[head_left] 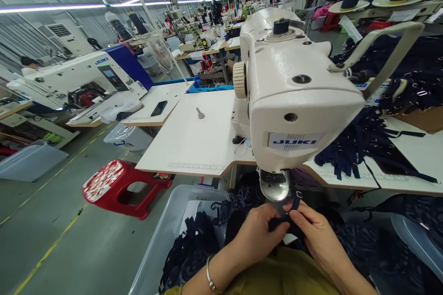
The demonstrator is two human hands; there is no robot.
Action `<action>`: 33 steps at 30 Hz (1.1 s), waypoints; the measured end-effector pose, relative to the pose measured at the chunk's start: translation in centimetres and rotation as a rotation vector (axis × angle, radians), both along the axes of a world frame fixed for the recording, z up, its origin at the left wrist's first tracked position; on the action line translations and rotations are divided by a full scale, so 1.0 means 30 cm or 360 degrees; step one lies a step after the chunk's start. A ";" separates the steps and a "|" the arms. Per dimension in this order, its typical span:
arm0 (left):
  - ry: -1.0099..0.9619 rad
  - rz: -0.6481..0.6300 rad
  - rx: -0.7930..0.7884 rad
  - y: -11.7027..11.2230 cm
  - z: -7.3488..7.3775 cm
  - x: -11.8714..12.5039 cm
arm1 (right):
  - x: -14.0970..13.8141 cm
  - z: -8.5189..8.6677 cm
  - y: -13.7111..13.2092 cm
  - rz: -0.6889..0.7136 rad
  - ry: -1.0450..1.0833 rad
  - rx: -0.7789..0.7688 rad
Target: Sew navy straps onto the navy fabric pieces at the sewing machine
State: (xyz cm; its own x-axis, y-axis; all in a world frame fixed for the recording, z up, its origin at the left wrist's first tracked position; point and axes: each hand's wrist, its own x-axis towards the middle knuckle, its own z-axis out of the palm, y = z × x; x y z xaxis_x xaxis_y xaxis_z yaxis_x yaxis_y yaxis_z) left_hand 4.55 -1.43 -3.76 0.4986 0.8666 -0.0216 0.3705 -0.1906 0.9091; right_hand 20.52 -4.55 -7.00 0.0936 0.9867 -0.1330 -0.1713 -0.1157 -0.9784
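Observation:
Just below the needle area of a white sewing machine (304, 97), both hands meet over a piece of dark navy fabric. My left hand (259, 228), with a bangle on its wrist, is closed with thumb and fingers pinching the fabric. My right hand (313, 223) pinches a navy strap (296, 202) that carries a small metal ring or slider. The round metal plate (275, 189) of the machine sits right above the fingertips. Much of the held fabric is hidden by the fingers and blends into the dark pieces below.
A clear plastic bin (162, 235) with navy pieces stands at the left of my lap. Navy straps (356, 143) pile on the right tabletop. The white table (194, 138) bears a small metal key-like piece (200, 113). A red stool (121, 184) and a phone (159, 108) are farther left.

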 end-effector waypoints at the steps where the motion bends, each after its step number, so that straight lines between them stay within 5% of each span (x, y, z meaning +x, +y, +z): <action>1: 0.0015 0.0008 0.0016 -0.001 -0.001 -0.002 | 0.002 -0.004 -0.003 -0.0003 -0.0042 0.0014; 18: 0.0378 -0.0078 0.0617 -0.011 -0.033 -0.008 | 0.000 -0.001 -0.025 -0.0111 -0.0809 0.0266; 22: 0.0424 -0.0151 0.0592 -0.008 -0.027 -0.010 | 0.004 0.009 -0.013 -0.0062 -0.0654 0.0243; 27: 0.0471 -0.0196 0.0586 -0.005 -0.009 -0.015 | 0.024 0.000 -0.011 0.0064 -0.0260 -0.0119; 33: 0.0563 -0.0167 0.0765 -0.014 -0.020 -0.016 | 0.034 0.029 -0.021 0.0190 -0.0394 -0.0067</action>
